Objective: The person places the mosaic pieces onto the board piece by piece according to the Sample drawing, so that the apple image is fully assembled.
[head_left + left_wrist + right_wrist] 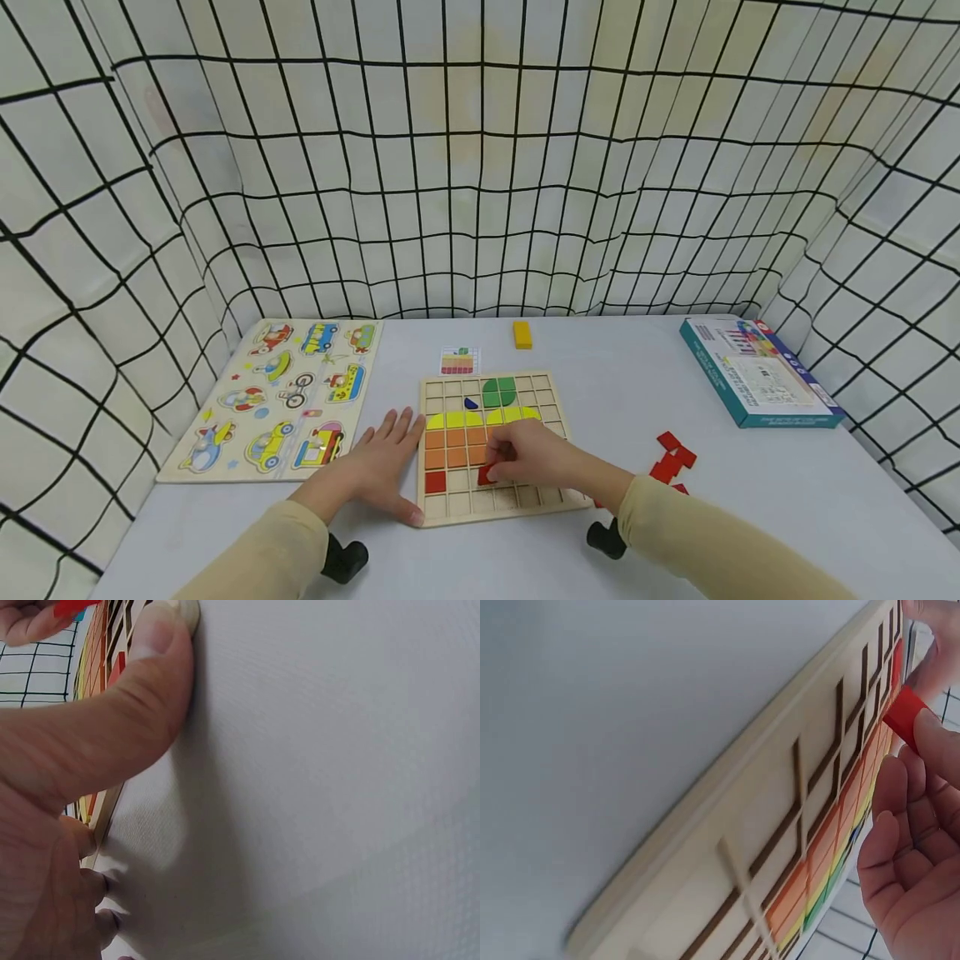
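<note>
A wooden grid board [525,500] lies on the white table, with orange tiles [455,457], yellow rounded pieces [450,420], a green shape [498,392] and a small dark blue piece [471,403] on it. One red tile [435,482] sits in the grid's left column. My right hand [532,452] pinches another red square tile [906,716] between thumb and finger above the lower rows. My left hand [386,467] rests at the board's left edge, fingers spread and fairly straight, its thumb [154,671] at the near-left corner.
Loose red tiles [666,468] lie to the right. A picture card [460,361] and a yellow block [522,335] lie behind the board. A vehicle puzzle board [277,400] is at left, a teal-edged box [761,375] at back right. Black-gridded white walls [480,167] enclose the table.
</note>
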Demonstrator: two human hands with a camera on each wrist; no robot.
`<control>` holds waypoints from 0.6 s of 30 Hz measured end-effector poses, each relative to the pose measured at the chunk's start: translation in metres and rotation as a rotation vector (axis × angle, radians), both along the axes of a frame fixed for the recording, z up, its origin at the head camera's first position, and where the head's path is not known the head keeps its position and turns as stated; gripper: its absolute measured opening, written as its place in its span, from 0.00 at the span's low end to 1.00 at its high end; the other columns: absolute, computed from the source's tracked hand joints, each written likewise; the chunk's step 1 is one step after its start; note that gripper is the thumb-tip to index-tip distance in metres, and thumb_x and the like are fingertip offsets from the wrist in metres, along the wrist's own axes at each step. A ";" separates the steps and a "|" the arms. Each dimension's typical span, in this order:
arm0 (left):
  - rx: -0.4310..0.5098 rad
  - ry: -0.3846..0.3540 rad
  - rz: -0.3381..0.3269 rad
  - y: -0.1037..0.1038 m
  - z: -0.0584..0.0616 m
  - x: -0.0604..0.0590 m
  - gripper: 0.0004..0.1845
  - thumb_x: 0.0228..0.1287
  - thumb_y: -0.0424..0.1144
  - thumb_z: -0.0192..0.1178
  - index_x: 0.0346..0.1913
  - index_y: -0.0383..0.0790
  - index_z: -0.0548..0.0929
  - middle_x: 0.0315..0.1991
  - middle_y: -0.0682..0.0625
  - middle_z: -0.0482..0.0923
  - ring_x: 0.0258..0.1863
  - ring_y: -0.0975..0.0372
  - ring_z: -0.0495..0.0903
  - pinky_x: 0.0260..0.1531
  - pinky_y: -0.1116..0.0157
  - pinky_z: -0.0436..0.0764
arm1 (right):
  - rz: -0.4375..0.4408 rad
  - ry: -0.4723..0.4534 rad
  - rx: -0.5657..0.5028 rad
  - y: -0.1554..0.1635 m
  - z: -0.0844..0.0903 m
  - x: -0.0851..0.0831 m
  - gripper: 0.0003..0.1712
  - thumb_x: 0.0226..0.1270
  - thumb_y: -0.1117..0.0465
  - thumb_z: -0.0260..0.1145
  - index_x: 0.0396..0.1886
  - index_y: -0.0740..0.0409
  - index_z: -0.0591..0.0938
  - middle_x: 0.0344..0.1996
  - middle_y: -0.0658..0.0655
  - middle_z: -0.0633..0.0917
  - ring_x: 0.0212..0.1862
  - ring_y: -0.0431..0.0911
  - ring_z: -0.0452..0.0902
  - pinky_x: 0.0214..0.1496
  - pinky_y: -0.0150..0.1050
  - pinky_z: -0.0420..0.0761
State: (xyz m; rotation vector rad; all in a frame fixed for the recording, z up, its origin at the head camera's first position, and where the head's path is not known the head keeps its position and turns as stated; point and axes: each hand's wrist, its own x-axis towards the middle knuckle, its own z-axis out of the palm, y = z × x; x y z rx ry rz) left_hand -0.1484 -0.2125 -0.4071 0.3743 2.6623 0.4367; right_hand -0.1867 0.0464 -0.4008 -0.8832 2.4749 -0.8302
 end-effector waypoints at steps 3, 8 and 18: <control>-0.004 -0.002 0.004 0.000 0.000 0.000 0.71 0.40 0.59 0.81 0.81 0.33 0.50 0.83 0.33 0.42 0.82 0.37 0.38 0.78 0.33 0.44 | -0.012 0.012 0.007 -0.016 -0.002 0.002 0.08 0.65 0.62 0.74 0.30 0.50 0.82 0.24 0.44 0.79 0.31 0.37 0.72 0.32 0.27 0.74; -0.004 -0.006 0.009 0.000 -0.002 0.000 0.71 0.39 0.60 0.82 0.81 0.34 0.51 0.83 0.34 0.42 0.82 0.37 0.38 0.77 0.33 0.44 | -0.035 0.027 0.023 -0.035 -0.003 0.003 0.08 0.65 0.61 0.74 0.29 0.49 0.83 0.23 0.43 0.80 0.29 0.36 0.71 0.31 0.26 0.74; -0.023 -0.003 0.004 -0.001 -0.005 -0.003 0.72 0.39 0.62 0.81 0.82 0.35 0.50 0.83 0.34 0.42 0.82 0.37 0.38 0.77 0.33 0.45 | -0.021 0.030 0.081 -0.045 -0.002 0.005 0.07 0.65 0.62 0.74 0.29 0.51 0.85 0.23 0.43 0.80 0.27 0.35 0.71 0.30 0.25 0.74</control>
